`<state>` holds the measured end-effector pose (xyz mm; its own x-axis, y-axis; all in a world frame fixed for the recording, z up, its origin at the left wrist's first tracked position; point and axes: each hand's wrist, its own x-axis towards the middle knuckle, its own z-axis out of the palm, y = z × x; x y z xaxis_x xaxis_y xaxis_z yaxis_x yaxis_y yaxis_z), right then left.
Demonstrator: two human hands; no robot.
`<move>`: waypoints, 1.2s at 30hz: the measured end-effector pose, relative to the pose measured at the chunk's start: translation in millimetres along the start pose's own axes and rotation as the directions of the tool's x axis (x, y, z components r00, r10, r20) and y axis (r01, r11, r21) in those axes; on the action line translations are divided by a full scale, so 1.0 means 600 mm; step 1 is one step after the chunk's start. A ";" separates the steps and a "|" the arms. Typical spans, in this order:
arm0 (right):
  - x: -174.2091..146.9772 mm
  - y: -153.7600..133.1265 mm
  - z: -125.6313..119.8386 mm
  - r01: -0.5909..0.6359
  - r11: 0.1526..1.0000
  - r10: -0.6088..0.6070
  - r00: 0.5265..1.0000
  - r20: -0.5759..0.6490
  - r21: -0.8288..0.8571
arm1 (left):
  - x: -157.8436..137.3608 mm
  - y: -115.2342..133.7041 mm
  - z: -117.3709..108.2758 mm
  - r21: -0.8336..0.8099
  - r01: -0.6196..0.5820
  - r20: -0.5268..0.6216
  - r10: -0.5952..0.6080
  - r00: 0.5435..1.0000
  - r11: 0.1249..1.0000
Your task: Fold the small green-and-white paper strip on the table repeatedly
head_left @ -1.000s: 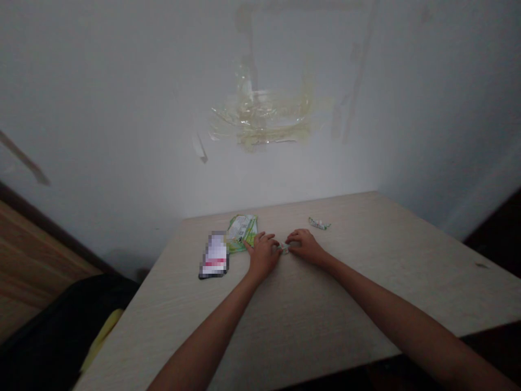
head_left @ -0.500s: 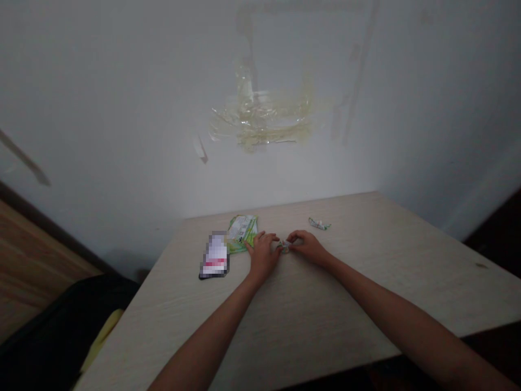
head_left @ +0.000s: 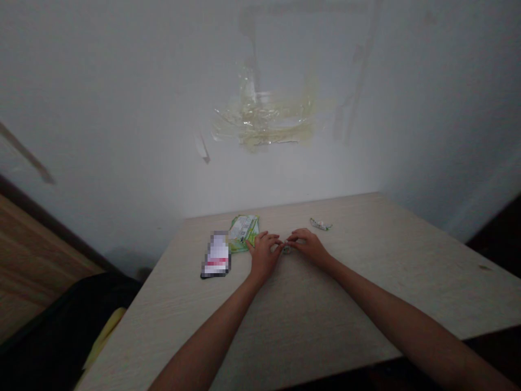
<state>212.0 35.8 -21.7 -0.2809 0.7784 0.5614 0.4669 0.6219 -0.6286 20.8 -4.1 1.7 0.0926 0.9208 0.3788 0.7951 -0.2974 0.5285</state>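
Note:
A small white-and-green wrapper (head_left: pixel 287 250) lies low over the table between my two hands; what is inside it, if anything, is too small to tell. My left hand (head_left: pixel 265 254) pinches its left side with thumb and forefinger, the other fingers spread, the outermost one beside a green packet (head_left: pixel 244 233). From the right, my right hand (head_left: pixel 308 247) grips the same wrapper with its fingertips. Farther back on the right rests another crumpled white-and-green wrapper (head_left: pixel 321 224), untouched.
A phone (head_left: pixel 217 255) with a blurred-out screen lies left of the packet. The pale wooden table (head_left: pixel 309 320) meets a wall (head_left: pixel 163 108) with tape remains (head_left: pixel 268 122). Dark cloth and something yellow (head_left: pixel 105 334) are beyond the table's left edge.
The wrapper between my hands looks slightly more covered by my fingers, and my fingertips are a little closer together. The whole view has shifted slightly; the other things lie as before.

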 end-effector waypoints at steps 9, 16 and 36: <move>0.000 0.004 -0.001 -0.024 1.000 0.024 1.000 0.001 0.002 | -0.002 0.001 0.000 0.002 -0.010 -0.037 0.010 0.999 1.000; 0.001 0.005 -0.002 -0.015 1.000 0.014 0.999 0.037 0.007 | -0.002 0.006 -0.004 -0.014 0.005 -0.042 -0.005 0.999 1.000; 0.003 0.005 -0.004 -0.086 0.994 0.084 0.996 0.030 0.065 | 0.000 0.007 -0.008 -0.117 0.041 -0.082 -0.050 0.995 0.992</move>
<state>215.2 39.1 -21.2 -0.2656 0.8300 0.4904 0.4335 0.5572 -0.7082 21.4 -6.7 7.6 0.0030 0.9109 0.4126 0.7226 -0.2872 0.6288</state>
